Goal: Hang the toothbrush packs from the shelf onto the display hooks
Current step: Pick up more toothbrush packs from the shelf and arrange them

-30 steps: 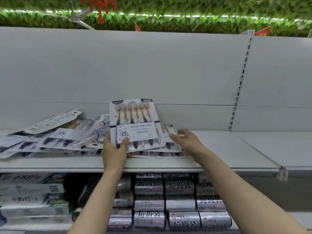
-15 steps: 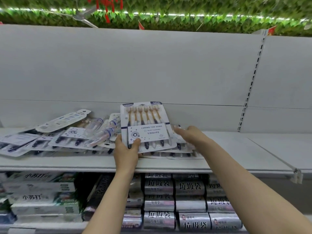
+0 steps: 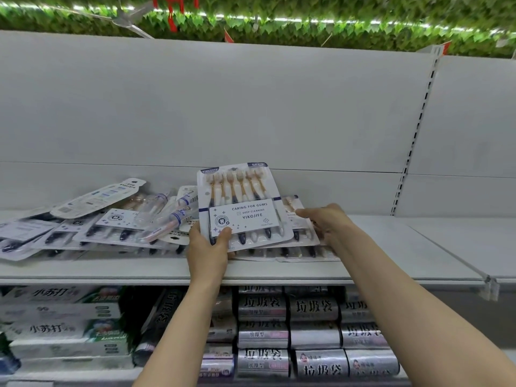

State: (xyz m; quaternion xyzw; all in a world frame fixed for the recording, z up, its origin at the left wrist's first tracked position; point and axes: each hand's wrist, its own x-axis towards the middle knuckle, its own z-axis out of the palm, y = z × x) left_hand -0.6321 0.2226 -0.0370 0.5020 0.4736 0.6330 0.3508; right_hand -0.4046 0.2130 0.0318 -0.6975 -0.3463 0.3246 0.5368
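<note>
While the left hand pinches the light, stiff YIKOJIFE toothbrush pack by its lower corner, the right hand rests straight fingers on the stacked packs.

Both forearms bare, no sleeves, no jewellery.

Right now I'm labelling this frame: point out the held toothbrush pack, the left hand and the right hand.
held toothbrush pack (image 3: 242, 216): head view, on its white front label.
left hand (image 3: 208, 251): head view, on the back of the hand.
right hand (image 3: 325, 220): head view, on the back of the hand.
</note>
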